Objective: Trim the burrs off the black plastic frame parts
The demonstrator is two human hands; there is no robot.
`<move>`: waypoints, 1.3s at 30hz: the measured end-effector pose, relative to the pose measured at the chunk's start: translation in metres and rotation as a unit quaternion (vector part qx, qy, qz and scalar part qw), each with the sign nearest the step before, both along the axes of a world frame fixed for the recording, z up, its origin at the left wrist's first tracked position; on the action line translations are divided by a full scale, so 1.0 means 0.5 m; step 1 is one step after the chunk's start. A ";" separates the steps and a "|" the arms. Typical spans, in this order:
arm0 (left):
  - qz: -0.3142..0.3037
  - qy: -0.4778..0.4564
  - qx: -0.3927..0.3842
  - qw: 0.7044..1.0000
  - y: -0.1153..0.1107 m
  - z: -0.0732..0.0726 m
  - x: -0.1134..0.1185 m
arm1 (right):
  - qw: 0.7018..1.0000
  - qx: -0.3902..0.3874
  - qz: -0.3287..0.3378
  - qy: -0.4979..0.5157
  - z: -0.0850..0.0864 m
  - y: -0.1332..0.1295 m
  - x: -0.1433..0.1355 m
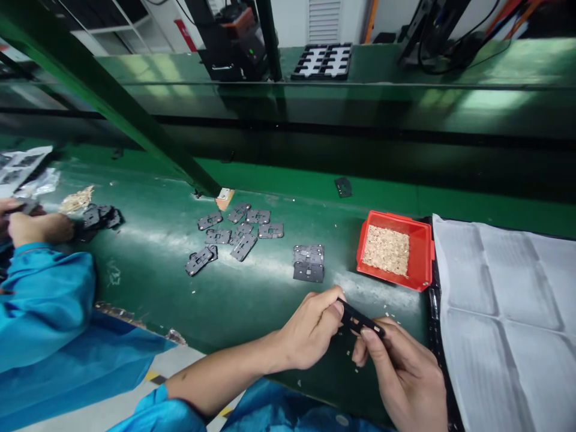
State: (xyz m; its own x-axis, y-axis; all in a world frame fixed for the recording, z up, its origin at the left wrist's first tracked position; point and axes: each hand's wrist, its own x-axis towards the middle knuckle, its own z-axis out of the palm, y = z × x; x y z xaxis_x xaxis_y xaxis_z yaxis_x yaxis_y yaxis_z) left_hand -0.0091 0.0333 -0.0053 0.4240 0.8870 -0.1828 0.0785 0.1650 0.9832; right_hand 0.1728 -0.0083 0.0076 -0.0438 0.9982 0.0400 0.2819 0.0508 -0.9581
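My left hand [312,329] grips one end of a flat black plastic part [360,319], and my right hand [402,372] pinches its other end, thumb on top. The part is tilted above the green table's front edge. Just beyond it lie a few similar black parts [308,264] set in a short column. Further left, several more black parts [243,233] are scattered loosely. A red bin [418,258] holding small pale tan pieces [386,249] stands beyond my right hand.
White sheeting [508,312] covers a black tray at the right. A green post [135,120] slants down at the left. Another person's hands [38,225] work at the far left beside black parts [101,217]. One black piece [343,187] lies further back.
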 end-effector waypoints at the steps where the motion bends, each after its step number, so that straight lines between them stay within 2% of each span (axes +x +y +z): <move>1: 0.004 0.004 0.000 1.000 -0.001 -0.002 0.000 | 1.000 0.002 0.002 -0.001 0.000 0.001 -0.001; 6: 0.019 0.029 0.019 0.999 -0.001 -0.002 0.003 | 1.000 -0.024 0.000 0.005 0.000 0.002 -0.001; 14: -0.007 0.045 0.024 0.999 -0.003 -0.007 0.002 | 0.998 -0.066 -0.010 0.005 0.008 0.005 0.004; 21: -0.026 0.047 0.029 0.998 0.006 0.011 0.007 | 0.996 -0.084 -0.025 0.027 0.002 0.000 0.009; 25: -0.074 0.046 0.044 0.995 0.011 0.029 0.004 | 0.993 -0.099 -0.053 0.035 0.001 -0.005 0.017; 28: -0.131 0.094 0.023 0.987 0.012 0.041 -0.003 | 0.991 -0.108 -0.072 0.036 0.000 -0.006 0.029; 31: -0.168 0.114 0.000 0.979 0.014 0.046 -0.003 | 0.994 -0.093 -0.038 0.035 -0.002 -0.001 0.041; 34: -0.131 0.095 0.033 0.986 0.014 0.044 0.009 | 0.998 -0.061 -0.012 0.026 -0.007 0.003 0.049; 37: -0.090 0.096 0.051 0.990 0.006 0.039 0.023 | 0.997 -0.028 -0.065 0.014 -0.022 -0.006 0.055; 39: -0.082 0.080 0.031 0.993 -0.003 0.035 0.029 | 0.994 0.013 -0.111 -0.001 -0.038 -0.018 0.060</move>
